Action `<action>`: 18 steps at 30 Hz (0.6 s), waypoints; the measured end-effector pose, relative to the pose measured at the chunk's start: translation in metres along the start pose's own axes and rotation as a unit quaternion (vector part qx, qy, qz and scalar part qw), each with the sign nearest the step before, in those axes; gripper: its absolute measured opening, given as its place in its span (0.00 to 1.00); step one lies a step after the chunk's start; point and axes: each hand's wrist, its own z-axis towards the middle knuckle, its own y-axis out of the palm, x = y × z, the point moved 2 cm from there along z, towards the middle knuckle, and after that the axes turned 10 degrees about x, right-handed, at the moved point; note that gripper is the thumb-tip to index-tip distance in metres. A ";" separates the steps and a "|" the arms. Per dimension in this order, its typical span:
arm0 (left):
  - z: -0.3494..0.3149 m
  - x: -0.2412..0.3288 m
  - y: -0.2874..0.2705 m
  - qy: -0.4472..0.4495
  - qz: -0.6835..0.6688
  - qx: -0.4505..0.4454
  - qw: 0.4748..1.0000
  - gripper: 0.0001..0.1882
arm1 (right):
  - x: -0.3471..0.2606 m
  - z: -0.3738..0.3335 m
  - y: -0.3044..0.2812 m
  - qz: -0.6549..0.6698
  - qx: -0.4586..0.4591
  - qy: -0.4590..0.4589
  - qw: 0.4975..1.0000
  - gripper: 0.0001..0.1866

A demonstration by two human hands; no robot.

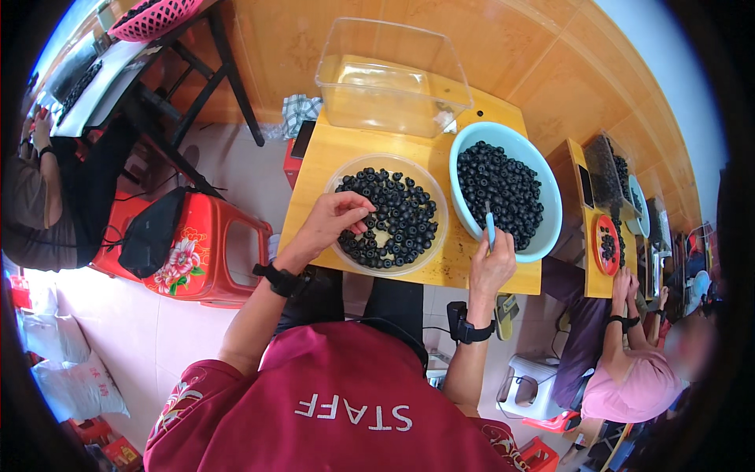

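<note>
My left hand point(340, 222) is over the left side of a shallow clear round tray point(435, 189). Its thumb and fingers are pinched together, and I cannot make out what is between them. Small round black parts point(401, 212), many with a hole in the middle, lie spread in this tray. My right hand point(492, 267) grips a slim tool with a light blue handle point(490, 229), its tip upward, at the near edge of a light blue basin point(552, 228). That basin holds a heap of similar black parts point(499, 185).
A clear plastic bin point(385, 79) stands at the back of the yellow table point(314, 169), against the wood-panelled wall. A red stool point(197, 244) with a black bag point(157, 236) stands to the left. Other people sit at tables on both sides.
</note>
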 end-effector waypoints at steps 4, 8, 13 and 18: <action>-0.015 -0.003 -0.010 -0.094 -0.172 -0.017 0.980 0.08 | -0.011 0.006 -0.008 0.072 0.011 0.001 0.997 0.09; -0.027 -0.004 -0.006 -0.106 -0.248 -0.062 0.961 0.10 | -0.039 0.000 -0.024 0.149 -0.017 0.007 0.989 0.12; -0.030 -0.010 0.011 -0.132 -0.340 -0.091 0.927 0.11 | -0.077 -0.024 -0.030 0.283 -0.176 -0.003 0.943 0.11; -0.032 -0.012 0.017 -0.143 -0.372 -0.110 0.911 0.10 | -0.092 -0.033 -0.034 0.289 -0.208 -0.006 0.934 0.11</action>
